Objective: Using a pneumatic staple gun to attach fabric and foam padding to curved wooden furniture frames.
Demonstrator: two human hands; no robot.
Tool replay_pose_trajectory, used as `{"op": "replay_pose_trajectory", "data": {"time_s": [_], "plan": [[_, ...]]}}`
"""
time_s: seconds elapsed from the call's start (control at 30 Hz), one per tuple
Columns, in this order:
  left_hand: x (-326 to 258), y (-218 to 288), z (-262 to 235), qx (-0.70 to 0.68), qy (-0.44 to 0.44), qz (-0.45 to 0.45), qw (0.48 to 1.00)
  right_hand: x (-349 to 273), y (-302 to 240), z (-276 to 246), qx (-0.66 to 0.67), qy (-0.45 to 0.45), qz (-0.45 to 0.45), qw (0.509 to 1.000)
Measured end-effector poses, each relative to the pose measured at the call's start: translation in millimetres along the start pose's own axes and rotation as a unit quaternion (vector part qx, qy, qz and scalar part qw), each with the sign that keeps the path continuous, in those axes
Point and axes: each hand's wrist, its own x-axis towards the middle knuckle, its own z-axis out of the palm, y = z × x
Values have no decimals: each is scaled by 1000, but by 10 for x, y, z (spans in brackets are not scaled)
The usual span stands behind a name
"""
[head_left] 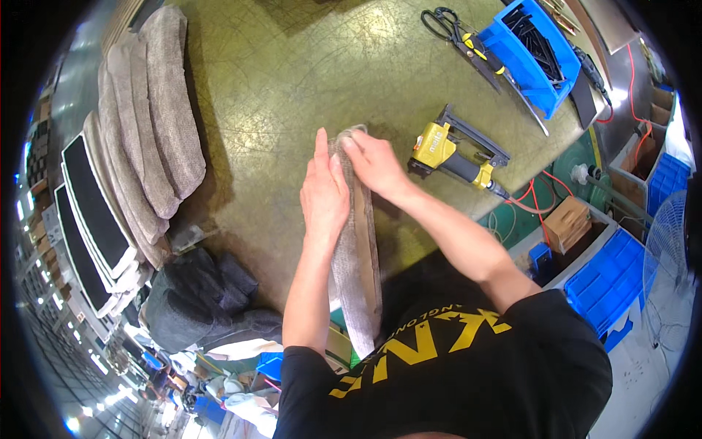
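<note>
A long, narrow piece covered in grey-brown woven fabric (352, 274) stands on edge at the table's near side, running from my body toward the middle. A bare brown strip shows along its right side. My left hand (325, 194) lies along its left side near the far end, fingers stretched out and thumb against the fabric. At that far end, my right hand (374, 164) is closed on the fabric's folded edge, thumb and fingers pinching it. To the right lies a yellow and black pneumatic staple gun (455, 152), its hose attached, touched by neither hand.
Several similar fabric-covered pieces (157, 110) are stacked at the left, beside black-faced panels (95, 205). Dark cloth (201, 300) is heaped at the near left. At the far right are black scissors (442, 25) and a blue bin (504, 51) of dark strips. A fan (665, 256) stands off the table.
</note>
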Motion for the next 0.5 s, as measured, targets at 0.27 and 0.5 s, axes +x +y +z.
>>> {"op": "replay_pose_trajectory", "data": {"time_s": [0.27, 0.5], "plan": [[151, -445, -142, -27, 36, -29, 999, -827, 526, -1434, -456, 13, -60, 888], [128, -414, -109, -40, 35, -35, 998, -510, 275, -1443, -424, -48, 61, 902]]}}
